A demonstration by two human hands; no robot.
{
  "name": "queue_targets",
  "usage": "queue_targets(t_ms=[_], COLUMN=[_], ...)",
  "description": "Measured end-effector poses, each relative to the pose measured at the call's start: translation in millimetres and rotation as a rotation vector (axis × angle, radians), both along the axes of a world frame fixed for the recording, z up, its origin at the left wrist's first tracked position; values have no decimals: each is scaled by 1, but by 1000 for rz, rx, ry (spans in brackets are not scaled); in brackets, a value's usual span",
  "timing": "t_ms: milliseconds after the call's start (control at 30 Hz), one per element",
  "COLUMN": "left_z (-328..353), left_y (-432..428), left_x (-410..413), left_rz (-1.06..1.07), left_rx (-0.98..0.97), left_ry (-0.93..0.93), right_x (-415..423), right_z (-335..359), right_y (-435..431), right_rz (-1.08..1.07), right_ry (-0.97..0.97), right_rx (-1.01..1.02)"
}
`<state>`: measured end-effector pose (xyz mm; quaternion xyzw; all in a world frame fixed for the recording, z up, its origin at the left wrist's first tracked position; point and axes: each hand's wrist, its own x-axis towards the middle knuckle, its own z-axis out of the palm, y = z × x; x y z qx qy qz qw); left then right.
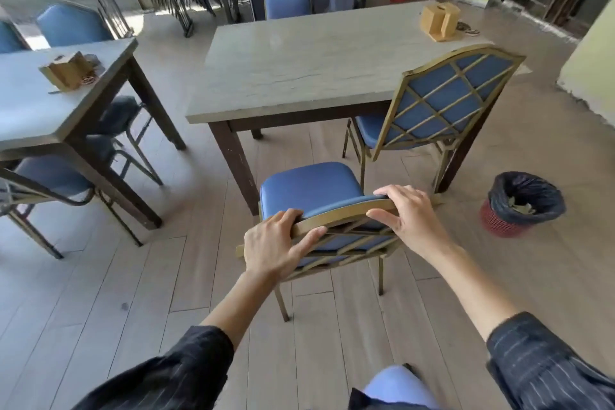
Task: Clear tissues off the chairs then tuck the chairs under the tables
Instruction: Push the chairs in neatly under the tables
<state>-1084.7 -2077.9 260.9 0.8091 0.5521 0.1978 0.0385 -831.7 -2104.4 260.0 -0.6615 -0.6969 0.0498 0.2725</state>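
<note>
Wood-plank floor, centre frame — my left hand [278, 248] and right hand [404, 216] grip the chair [311, 185] backrest; seat tissue-free, chair short of the table [299, 66] — untucked; second chair [446, 100] partly tucked.

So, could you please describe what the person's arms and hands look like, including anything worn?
Both arms wear dark sleeves with thin pale pinstripes, pushed up so the forearms are bare. The left hand and right hand are bare: no gloves, rings or watch visible.

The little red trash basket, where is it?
The red trash basket stands on the floor at the right of the head view, just right of the table's near right leg, beside the angled blue chair.
</note>
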Motion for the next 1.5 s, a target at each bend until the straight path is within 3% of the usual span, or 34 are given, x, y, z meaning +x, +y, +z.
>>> queue_targets(t_ms=[467,1067,1300,1433,1500], left_z=[-3,-5,-2,-3,-3], left_y=[46,262,339,374,390], left_x=[-25,-11,8,25,29], left_rz=[-78,-96,-5,84,95], left_rx=[12,5,-156,-146,-140], left_ry=[26,-64,-114,-95,-93], right_x=[-23,-11,7,21,24], right_z=[-4,6,13,24,24], right_y=[35,236,311,345,361], right_rz=[-56,-68,-33,-92,-75], right_ry=[-12,0,108,386,359], right_rx=[48,-80,-161,-331,-341])
